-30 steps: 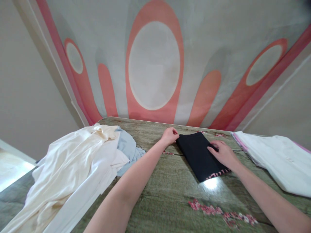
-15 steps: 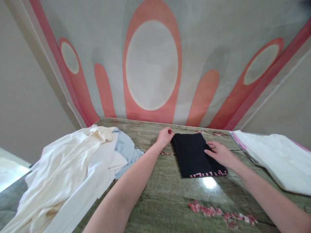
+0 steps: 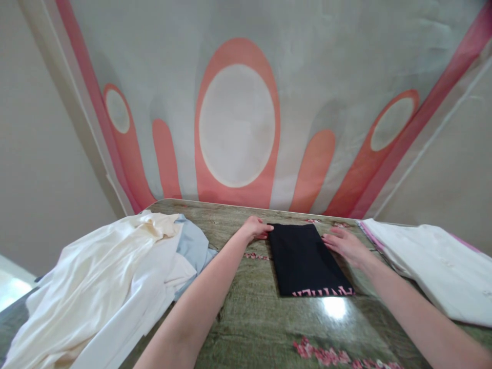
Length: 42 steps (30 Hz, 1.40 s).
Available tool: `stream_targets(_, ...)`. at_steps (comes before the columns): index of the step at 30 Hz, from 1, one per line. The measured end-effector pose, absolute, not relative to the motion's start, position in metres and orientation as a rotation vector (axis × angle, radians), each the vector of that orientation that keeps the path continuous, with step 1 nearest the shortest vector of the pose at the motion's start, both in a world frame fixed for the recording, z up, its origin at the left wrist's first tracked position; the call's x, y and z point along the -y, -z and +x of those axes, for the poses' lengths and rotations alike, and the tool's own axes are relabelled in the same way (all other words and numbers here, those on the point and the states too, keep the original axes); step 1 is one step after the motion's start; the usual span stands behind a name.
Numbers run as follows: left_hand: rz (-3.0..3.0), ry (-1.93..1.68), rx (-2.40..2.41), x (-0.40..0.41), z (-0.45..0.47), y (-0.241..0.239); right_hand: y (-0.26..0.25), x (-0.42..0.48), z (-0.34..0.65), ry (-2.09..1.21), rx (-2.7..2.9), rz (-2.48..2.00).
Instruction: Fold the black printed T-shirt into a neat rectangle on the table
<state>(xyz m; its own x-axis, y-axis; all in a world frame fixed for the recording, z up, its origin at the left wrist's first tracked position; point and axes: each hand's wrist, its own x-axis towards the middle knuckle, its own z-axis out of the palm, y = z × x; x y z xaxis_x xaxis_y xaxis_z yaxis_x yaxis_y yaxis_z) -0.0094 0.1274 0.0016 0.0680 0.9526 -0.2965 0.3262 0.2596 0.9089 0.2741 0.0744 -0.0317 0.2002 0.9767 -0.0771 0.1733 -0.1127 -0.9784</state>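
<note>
A folded black garment (image 3: 303, 259) with pink lettering along its near edge lies square on the green patterned table (image 3: 249, 328). My left hand (image 3: 254, 229) rests at the garment's far left corner, fingers curled against its edge. My right hand (image 3: 345, 245) lies flat at the garment's right edge, fingers stretched out and touching the cloth.
A heap of cream and white clothes (image 3: 103, 277) with a light blue piece (image 3: 194, 246) covers the table's left side. Folded white clothing (image 3: 434, 266) on something pink lies at the right. A curtain with pink ovals (image 3: 238, 128) hangs behind the table.
The black garment has been turned from a slanted position to lie square. My right hand slid from on top of it to its right edge. My left hand stayed at the far corner.
</note>
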Motion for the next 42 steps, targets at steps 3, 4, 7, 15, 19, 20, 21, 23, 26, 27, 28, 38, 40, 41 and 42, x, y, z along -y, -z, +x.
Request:
stream_targets(3,1.288,-0.694,-1.504,-0.136,-0.007,-0.001,0.028,-0.094,0.273,-1.119,1.053,-1.542)
stream_targets(4,1.304,-0.680,-1.516,-0.140,-0.006,0.000,0.028,-0.100,0.273,-1.129,1.047,-1.569)
stream_targets(7,1.375,-0.671,-1.542,-0.150,-0.004,0.006,0.032,-0.116,0.277,-1.139,1.086,-1.640)
stream_targets(15,1.589,-0.934,-1.614,-0.183,0.003,0.023,0.041,-0.141,0.266,-0.868,1.243,-1.514)
stream_targets(19,1.585,-1.015,-1.633,-0.197,0.014,0.025,0.041,-0.155,0.261,-0.724,1.208,-1.539)
stream_targets(20,1.577,-1.032,-1.632,-0.199,0.017,0.025,0.041,-0.158,0.261,-0.708,1.207,-1.550)
stream_targets(21,1.571,-1.049,-1.627,-0.200,0.020,0.026,0.041,-0.160,0.262,-0.695,1.208,-1.559)
stream_targets(23,1.561,-1.084,-1.596,-0.199,0.026,0.026,0.041,-0.162,0.264,-0.674,1.211,-1.576)
stream_targets(26,1.548,-1.119,-1.507,-0.195,0.031,0.022,0.039,-0.161,0.265,-0.624,1.203,-1.581)
stream_targets(27,1.544,-1.126,-1.470,-0.193,0.032,0.019,0.036,-0.160,0.265,-0.610,1.204,-1.570)
stream_targets(28,1.538,-1.133,-1.431,-0.191,0.033,0.014,0.032,-0.157,0.265,-0.599,1.209,-1.558)
stream_targets(38,1.375,-0.989,-0.574,-0.108,0.004,-0.080,-0.069,-0.050,0.271,-1.136,1.366,-0.910)
stream_targets(40,1.399,-0.923,-0.485,-0.078,-0.006,-0.094,-0.086,-0.016,0.278,-1.120,1.470,-0.947)
stream_targets(41,1.422,-0.880,-0.465,-0.063,-0.010,-0.099,-0.091,0.001,0.282,-1.122,1.536,-0.969)
stream_targets(42,1.448,-0.833,-0.462,-0.049,-0.015,-0.102,-0.096,0.018,0.285,-1.150,1.614,-0.998)
